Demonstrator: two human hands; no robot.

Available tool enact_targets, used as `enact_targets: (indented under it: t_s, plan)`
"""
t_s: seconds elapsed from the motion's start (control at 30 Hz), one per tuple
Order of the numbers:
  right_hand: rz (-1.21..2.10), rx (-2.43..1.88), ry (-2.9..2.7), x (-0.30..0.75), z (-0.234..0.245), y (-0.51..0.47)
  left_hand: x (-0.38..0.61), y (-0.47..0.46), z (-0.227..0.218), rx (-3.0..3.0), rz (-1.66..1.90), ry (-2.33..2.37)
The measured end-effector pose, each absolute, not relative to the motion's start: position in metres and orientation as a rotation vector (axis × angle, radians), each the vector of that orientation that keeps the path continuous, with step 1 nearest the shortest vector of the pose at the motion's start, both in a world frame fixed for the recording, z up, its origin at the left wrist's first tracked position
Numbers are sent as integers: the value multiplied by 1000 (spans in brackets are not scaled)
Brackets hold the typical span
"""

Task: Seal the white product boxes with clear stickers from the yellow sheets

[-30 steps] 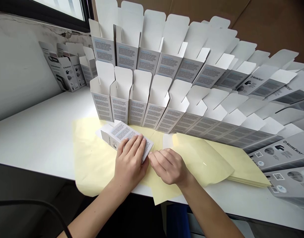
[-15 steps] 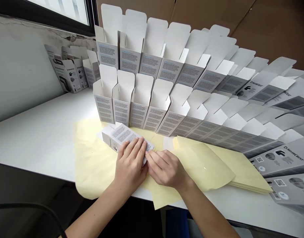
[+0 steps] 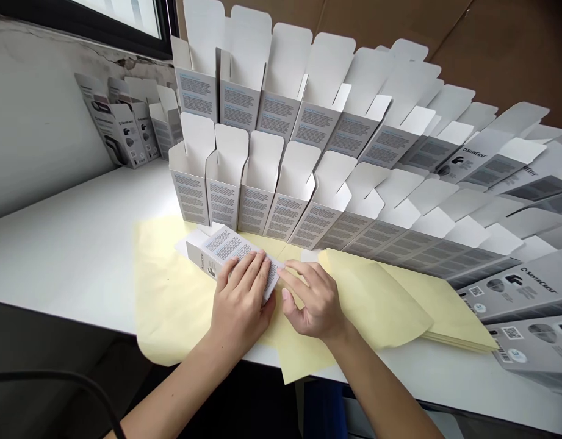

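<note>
The left hand [image 3: 241,311] is holding a grey-printed carton [image 3: 228,251] down, with its fingers [image 3: 253,271] lying across the printed panel and its thumb along the near edge. The right hand [image 3: 315,299] is staying open just beside it, its fingertips [image 3: 285,272] reaching the carton's edge. The carton is lying on yellow backing sheets [image 3: 180,299] on the white bench [image 3: 65,256]. Just behind, rows of open-flapped cartons [image 3: 257,201] are standing upright, more cartons [image 3: 125,134] are leaning against the wall [image 3: 43,122], and brown cardboard [image 3: 500,49] is rising beyond
</note>
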State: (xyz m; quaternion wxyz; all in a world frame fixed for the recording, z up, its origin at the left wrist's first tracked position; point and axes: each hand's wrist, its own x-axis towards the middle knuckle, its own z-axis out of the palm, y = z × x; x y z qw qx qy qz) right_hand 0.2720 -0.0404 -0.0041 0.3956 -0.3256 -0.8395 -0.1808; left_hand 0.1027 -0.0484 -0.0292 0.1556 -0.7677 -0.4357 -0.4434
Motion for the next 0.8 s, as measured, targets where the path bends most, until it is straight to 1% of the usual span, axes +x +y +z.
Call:
enact_targets:
  t_s: [0.07,0.13,0.4,0.5,0.63,0.8]
  plan:
    - [-495,-870,-2111,272,-5,-41,102,-48,-30,-2197,-1267,-1252]
    - [-494,-817,-2114,271,-5,-42,102,-49,-30,-2202,-1261,-1253]
    - [-348,-578,-2120,267,-5,-49,102,-49,-30,-2212,-1267,-1259]
    - [-102,-657,-2014,269,-1,-50,102,-49,-29,-2225,-1249,-1261]
    - [398,-955,-1833,267,1,-44,102,-49,-28,-2217,-1247,-1265]
    - [899,-1042,-1654,262,-6,-35,103,-49,-28,-2200,-1248,-1258]
